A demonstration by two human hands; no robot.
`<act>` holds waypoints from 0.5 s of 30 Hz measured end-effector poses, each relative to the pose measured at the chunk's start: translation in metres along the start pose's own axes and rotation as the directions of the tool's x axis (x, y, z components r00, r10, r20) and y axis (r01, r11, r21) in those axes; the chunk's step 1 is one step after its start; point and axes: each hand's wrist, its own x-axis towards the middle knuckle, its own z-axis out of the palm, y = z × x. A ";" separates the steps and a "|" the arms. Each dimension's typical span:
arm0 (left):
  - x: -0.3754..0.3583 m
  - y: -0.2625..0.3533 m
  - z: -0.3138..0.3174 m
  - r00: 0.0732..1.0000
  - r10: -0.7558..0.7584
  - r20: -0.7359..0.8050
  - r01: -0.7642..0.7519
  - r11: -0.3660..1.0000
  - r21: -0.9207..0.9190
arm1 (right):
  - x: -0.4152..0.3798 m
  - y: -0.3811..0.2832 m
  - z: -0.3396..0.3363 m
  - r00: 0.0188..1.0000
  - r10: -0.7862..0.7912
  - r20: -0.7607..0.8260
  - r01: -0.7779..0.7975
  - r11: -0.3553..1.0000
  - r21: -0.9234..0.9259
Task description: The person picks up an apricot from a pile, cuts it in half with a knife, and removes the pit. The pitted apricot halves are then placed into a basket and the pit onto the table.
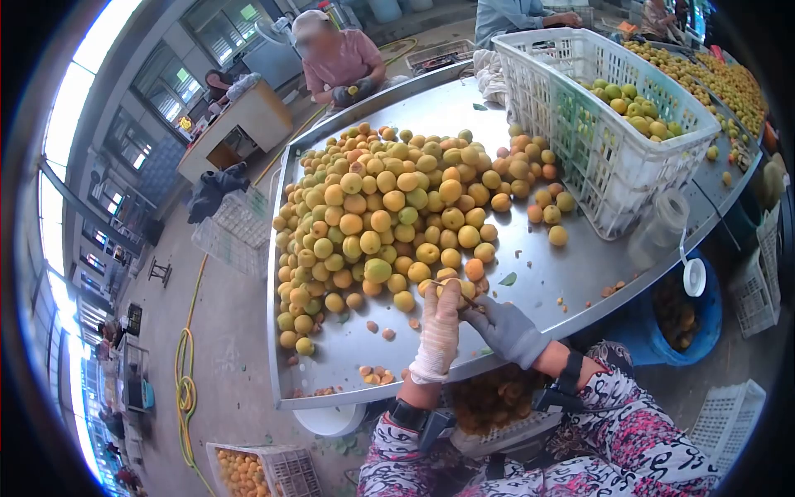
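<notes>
Two gloved hands, left hand (437,331) in white mesh pinched one round apricot (456,287); right hand (507,330) in grey fabric gripped a thin blade; shiny steel worktop (431,112), one white plastic lattice crate (609,124)

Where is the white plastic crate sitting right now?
In the head view, the white plastic crate sits upper right on the metal table, just right of the apricot pile, holding greenish fruit.

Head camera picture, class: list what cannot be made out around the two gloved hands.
- Fruit between the left hand and right hand: mostly covered by the fingers.
- Thin tool at that fruit: too small to identify.
- Basket below the table edge: hidden by the forearms.
- Blue tub contents: too dim.
</notes>
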 end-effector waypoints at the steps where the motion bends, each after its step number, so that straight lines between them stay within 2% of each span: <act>1: 0.000 0.001 0.000 1.000 0.000 0.000 0.000 1.000 0.002 | 0.001 0.000 0.000 1.000 0.000 0.000 0.000 1.000 0.002; 3: -0.001 0.003 0.000 1.000 0.022 0.021 -0.022 0.999 0.029 | 0.001 -0.001 -0.002 0.999 -0.019 0.038 0.006 0.950 0.313; 4: 0.000 0.001 -0.002 1.000 0.021 0.020 -0.022 0.999 0.028 | 0.001 -0.001 -0.002 0.999 -0.018 0.039 0.005 0.950 0.312; 6: 0.003 -0.005 -0.005 0.999 -0.040 0.020 0.041 0.999 -0.033 | 0.000 0.000 -0.002 0.984 0.087 0.156 -0.153 0.861 0.484; 10: 0.003 -0.013 -0.005 0.998 -0.031 0.046 0.035 0.994 -0.103 | -0.001 0.000 -0.003 0.986 0.061 0.153 -0.132 0.850 0.511; 12: 0.012 -0.038 -0.018 0.961 0.272 0.051 -0.277 0.948 0.156 | -0.001 -0.008 -0.013 0.984 0.086 0.154 -0.152 0.853 0.500; 13: 0.008 -0.026 -0.017 0.961 0.270 0.053 -0.275 0.949 0.157 | 0.001 -0.006 -0.016 0.984 0.088 0.153 -0.154 0.852 0.501; 15: -0.001 0.017 -0.017 0.993 0.119 0.006 -0.117 0.985 -0.125 | 0.003 0.001 -0.021 0.955 0.204 0.217 -0.289 0.806 0.516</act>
